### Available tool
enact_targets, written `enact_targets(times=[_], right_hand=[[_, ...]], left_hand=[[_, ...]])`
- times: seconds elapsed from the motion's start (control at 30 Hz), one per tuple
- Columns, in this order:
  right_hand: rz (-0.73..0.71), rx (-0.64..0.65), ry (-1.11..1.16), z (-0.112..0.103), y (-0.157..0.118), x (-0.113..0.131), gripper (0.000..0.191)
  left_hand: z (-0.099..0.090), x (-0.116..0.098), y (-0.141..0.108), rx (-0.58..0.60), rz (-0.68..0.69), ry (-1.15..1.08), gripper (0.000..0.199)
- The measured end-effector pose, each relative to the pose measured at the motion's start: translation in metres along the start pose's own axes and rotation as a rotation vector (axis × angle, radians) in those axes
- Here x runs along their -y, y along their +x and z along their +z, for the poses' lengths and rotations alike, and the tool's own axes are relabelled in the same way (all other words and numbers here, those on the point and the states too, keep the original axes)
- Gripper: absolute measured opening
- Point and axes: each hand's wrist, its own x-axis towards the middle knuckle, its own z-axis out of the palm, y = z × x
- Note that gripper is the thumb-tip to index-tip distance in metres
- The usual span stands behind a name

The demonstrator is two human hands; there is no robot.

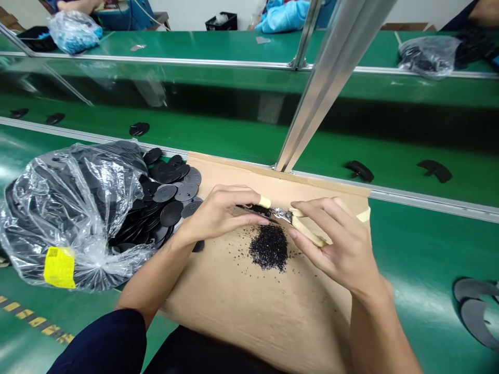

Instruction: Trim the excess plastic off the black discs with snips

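The person's left grip (220, 210), with a yellow wrap (265, 201) covering one fingertip, is pinching a thin black part (259, 209) between thumb and fingers, while the right grip (341, 239) is gripping a pair of cutters (307, 232) by the pale handles. The part is sitting above the cardboard sheet (234, 301) that is lying on the green surface (417, 259), and the metal head of the cutters is meeting or nearly meeting its edge; whether the blades are biting is staying too small to tell. A pile of black bits (270, 246) is gathering just below, so the step in hand is probably one of nipping material off the part's edge. To the left, a heap of black discs (171, 192) is spilling from a clear plastic bag (78, 208). The next move is seemingly calling for steadying the part, lining up the blades with whatever is projecting, and squeezing the handles while keeping the left fingertips out of the cutting line.
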Motion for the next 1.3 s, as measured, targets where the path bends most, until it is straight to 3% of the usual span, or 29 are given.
enact_targets(times=[0.8,0.93,1.07,1.3], right_hand=[[0.030,0.007,0.002,0.000,-0.005,-0.001,0.014],[0.006,0.000,-0.024,-0.002,-0.007,-0.004,0.014],[0.002,0.036,-0.188,-0.007,-0.008,-0.006,0.014],[0.025,0.177,-0.336,-0.016,-0.008,0.003,0.020]], left_hand=[[0.016,0.007,-0.001,-0.052,-0.045,-0.156,0.020],[0.012,0.005,0.000,-0.012,-0.067,-0.091,0.020],[0.003,-0.001,0.001,0.020,-0.065,0.040,0.020],[0.010,-0.002,-0.001,0.209,0.013,0.134,0.024]])
